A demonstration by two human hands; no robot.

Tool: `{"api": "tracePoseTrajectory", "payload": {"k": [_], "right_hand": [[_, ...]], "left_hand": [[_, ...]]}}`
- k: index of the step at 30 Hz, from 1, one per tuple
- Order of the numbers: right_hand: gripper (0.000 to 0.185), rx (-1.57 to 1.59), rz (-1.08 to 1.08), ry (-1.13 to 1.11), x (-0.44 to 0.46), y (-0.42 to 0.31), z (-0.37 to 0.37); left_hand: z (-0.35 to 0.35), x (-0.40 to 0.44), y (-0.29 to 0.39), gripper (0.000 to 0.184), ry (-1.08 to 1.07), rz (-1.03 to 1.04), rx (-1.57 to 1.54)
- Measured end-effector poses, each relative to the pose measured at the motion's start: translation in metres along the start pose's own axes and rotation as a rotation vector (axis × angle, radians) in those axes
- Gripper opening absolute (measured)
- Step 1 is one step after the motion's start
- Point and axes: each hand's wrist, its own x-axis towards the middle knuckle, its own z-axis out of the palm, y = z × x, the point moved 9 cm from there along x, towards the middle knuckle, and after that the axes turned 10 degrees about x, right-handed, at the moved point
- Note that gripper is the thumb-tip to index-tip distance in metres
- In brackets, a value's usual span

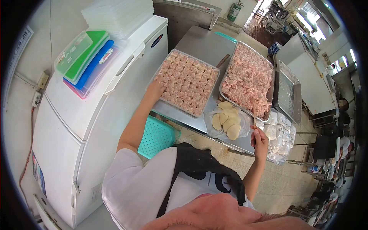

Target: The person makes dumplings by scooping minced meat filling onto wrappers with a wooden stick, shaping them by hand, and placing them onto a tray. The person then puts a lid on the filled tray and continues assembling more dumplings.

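My left hand reaches over the left edge of a square tray packed with rows of small meat dumplings. Its fingers are drawn together among the dumplings at that edge, and their tips blend in, so what they hold is hidden. My right hand is closed around a thin wooden stick, whose far end meets the near edge of the ground meat. That meat fills a deep metal tray. Between my hands, round pale dumpling wrappers lie fanned out on a plastic bag.
Packed plastic bags sit right of the wrappers. A second metal tray stands beyond the meat. The white freezer on my left carries coloured lids and stacked clear containers. A turquoise stool stands below the table.
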Motion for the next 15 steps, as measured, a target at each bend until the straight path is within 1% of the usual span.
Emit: {"api": "tracePoseTrajectory", "payload": {"k": [1, 3, 4, 6, 7, 9, 11, 13, 14, 15], "right_hand": [[0.030, 0.004, 0.002, -0.002, 0.000, 0.002, 0.000], [0.030, 0.014, 0.016, -0.012, 0.002, 0.003, 0.000], [0.030, 0.025, 0.029, -0.026, 0.003, 0.003, 0.001], [0.029, 0.049, 0.041, -0.022, 0.007, 0.003, -0.001], [0.027, 0.070, 0.053, -0.018, 0.010, 0.004, -0.003], [0.027, 0.069, 0.051, -0.035, 0.016, 0.003, -0.007], [0.028, 0.069, 0.048, -0.035, 0.024, 0.002, -0.013], [0.031, -0.104, -0.020, -0.110, 0.037, -0.008, -0.021], [0.031, -0.103, -0.021, -0.077, 0.047, -0.010, -0.036], [0.031, -0.148, -0.027, -0.115, 0.060, -0.010, -0.047]], "left_hand": [[0.005, -0.001, -0.003, 0.074, -0.002, 0.002, 0.000], [-0.011, -0.007, 0.007, 0.068, 0.210, 0.173, -0.037], [-0.013, -0.009, 0.007, 0.068, 0.209, 0.174, -0.035], [-0.010, -0.012, 0.004, 0.062, 0.085, 0.127, -0.028], [-0.015, -0.014, 0.008, 0.062, 0.087, 0.128, -0.026], [-0.017, -0.015, 0.004, 0.066, 0.040, -0.027, 0.006], [-0.005, -0.009, -0.003, 0.064, 0.062, -0.023, 0.030], [0.008, 0.001, -0.008, 0.063, 0.077, 0.009, 0.044], [0.010, 0.005, -0.011, 0.063, 0.104, 0.031, 0.056], [0.012, 0.008, -0.007, 0.062, 0.131, 0.053, 0.069]]}}
